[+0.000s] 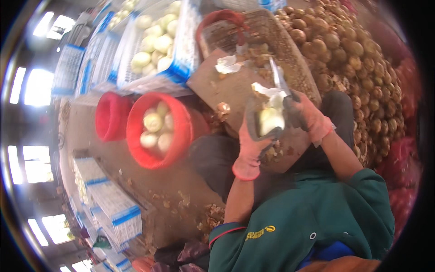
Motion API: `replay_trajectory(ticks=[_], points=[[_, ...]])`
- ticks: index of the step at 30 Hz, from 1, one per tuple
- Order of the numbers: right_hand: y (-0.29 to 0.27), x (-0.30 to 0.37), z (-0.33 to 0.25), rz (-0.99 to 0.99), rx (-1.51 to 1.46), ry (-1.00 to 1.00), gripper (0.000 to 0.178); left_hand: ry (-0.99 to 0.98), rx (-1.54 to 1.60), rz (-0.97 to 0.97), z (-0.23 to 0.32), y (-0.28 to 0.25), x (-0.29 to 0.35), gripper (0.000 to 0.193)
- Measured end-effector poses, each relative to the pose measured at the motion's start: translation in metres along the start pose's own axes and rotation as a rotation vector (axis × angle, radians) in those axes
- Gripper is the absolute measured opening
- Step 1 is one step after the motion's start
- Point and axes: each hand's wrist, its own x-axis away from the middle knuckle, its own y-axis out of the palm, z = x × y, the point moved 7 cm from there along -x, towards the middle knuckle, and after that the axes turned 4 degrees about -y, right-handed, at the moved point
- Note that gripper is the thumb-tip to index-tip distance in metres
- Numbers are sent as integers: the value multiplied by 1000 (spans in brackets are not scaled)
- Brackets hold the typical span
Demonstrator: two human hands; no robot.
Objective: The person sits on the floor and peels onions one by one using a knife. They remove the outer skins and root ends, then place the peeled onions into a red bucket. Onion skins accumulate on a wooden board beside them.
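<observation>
My left hand (252,144), in a pink glove with dark grey palm and fingers, is wrapped round a pale, partly peeled onion (272,120). A loose flap of white and brown skin (268,90) stands up from the onion's far side. My right hand (310,113), gloved alike, grips a knife (277,75) whose blade points away from me; its handle is hidden in the fingers. Right-hand fingers are close beside the onion and its skin flap. Below both hands lies a brown board (209,81) with a piece of white onion skin (228,65) on it.
A red bucket (168,100) of peeled onions stands left, with another red bucket (111,119) beside it. Beyond is a white-and-blue crate (176,75) of peeled onions. A scrap-strewn basket (297,59) lies ahead; unpeeled onions (362,86) pile up right. Stacked crates (118,206) stand lower left.
</observation>
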Motion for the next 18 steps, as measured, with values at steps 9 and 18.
replay_trajectory(ticks=[9, 18], points=[[21, -3, -24, 162, -41, 32, 24, -26, -210, 2, 23, 7, 2, 94], [34, 31, -79, 263, -134, -158, 31, -129, 339, 48, 32, 22, 1, 69]])
